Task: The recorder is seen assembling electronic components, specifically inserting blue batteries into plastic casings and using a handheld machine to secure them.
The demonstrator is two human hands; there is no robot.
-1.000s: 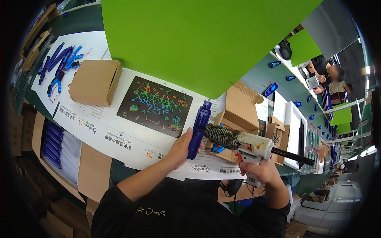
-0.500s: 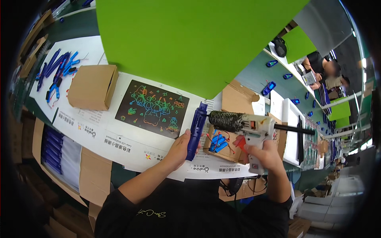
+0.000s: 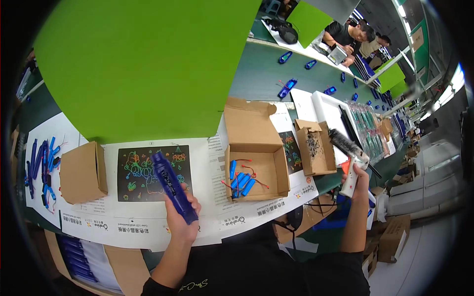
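My left hand (image 3: 180,226) is wrapped round a long blue plastic housing (image 3: 170,180), tilted over a printed sheet. My right hand (image 3: 362,183) grips the handle of a white hot glue gun (image 3: 349,186) with a red trigger and a black coil-wrapped nozzle. The nozzle points up and left, near the small cardboard box (image 3: 306,170) with black smears inside; whether they touch I cannot tell. Between my hands stands an open cardboard box (image 3: 281,170) with several blue wired battery cells (image 3: 242,185) in it.
A green panel (image 3: 143,64) rises behind the work spot. To the left are a closed cardboard box (image 3: 81,172) and several blue housings and cells (image 3: 37,163). A carton of housings (image 3: 76,256) sits below. Another person (image 3: 345,39) works across the bench (image 3: 261,64).
The glue gun has moved away from the housing, over to the right by the smeared box. My left hand has brought the housing leftward, tilting it the other way. The view has shifted right.
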